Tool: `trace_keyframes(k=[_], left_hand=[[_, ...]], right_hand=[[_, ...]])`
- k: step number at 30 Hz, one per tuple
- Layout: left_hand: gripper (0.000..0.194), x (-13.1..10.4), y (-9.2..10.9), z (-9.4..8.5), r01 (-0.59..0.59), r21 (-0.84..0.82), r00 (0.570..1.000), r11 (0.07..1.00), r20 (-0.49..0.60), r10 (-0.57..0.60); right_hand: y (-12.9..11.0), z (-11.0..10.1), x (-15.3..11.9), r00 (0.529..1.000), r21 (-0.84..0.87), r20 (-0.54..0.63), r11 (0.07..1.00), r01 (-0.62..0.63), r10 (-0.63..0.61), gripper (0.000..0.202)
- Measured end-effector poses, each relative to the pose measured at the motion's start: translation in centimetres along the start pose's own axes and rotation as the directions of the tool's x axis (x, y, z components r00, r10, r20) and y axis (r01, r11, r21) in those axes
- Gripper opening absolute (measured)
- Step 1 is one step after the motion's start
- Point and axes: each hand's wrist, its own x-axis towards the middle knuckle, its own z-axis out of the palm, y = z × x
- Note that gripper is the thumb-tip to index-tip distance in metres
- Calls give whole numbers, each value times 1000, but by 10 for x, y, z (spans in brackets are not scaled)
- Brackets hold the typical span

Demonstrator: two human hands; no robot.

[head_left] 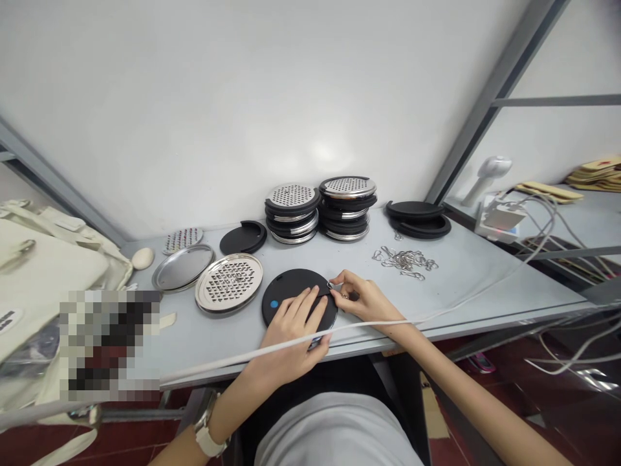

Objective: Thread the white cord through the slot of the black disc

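Note:
On the grey table lies a black round disc [294, 283] with a blue dot, its look matching the black bases of the graters around it. My left hand [295, 323] grips it, fingers laid over the top and thumb at the near edge. At the disc's right edge, my right hand [359, 294] pinches a small metal clip [330, 285] between thumb and fingers. To the left sits a round metal grater plate [229, 282], beside plain metal discs [182, 265]. A pile of metal clips [405, 259] lies right of my right hand.
Two stacks of round graters [292, 213] stand near the wall. Black bases lie to either side, one pair [420, 219] at right. A white cable [369, 323] crosses before my hands. A scanner [490, 175] stands on the right shelf; a pale bag [48, 265] is at left.

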Motion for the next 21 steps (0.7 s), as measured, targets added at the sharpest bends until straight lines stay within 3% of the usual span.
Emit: trace_keyframes(k=[21], left_hand=[[51,0,0,0,-7,10,1000,1000,-11,7]], right_hand=[[-2,0,0,1000,-5,15,1000,2,-2,18]])
